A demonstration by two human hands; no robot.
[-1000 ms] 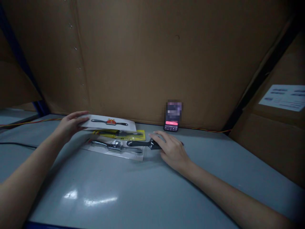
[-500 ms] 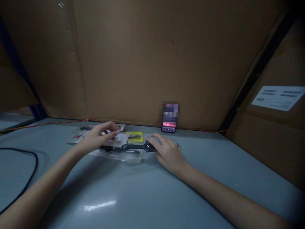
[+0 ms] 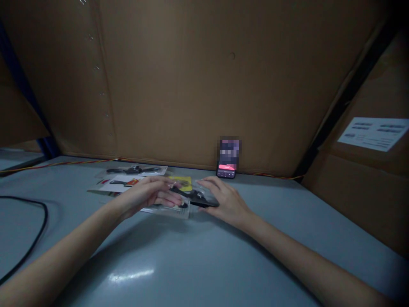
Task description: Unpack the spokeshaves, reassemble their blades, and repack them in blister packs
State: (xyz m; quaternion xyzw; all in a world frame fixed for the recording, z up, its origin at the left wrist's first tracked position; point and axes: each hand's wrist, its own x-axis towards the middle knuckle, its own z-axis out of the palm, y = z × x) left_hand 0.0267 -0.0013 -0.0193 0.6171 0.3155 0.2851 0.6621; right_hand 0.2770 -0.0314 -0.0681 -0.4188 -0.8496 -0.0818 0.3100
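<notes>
1. We have the dark tool (image 3: 194, 196) between our two hands, above the table (image 3: 204, 260), with clear plastic about it.
2. Our right hand (image 3: 227, 201) holds its right end, fingers narrowed over it from above and thumb at the near edge.
3. Our left hand (image 3: 150, 194) lies across its left end, fingers loosely bent; we cannot tell whether they grip.
4. Beneath our left fingers we see part of a clear pack (image 3: 183, 213); just behind, a yellow card (image 3: 185, 181).
5. Left of these lie a white card (image 3: 116, 184) with an orange-red patch and, farther back, another packed tool (image 3: 134, 170).
6. A phone (image 3: 227, 158) stands upright against the cardboard (image 3: 204, 85).
</notes>
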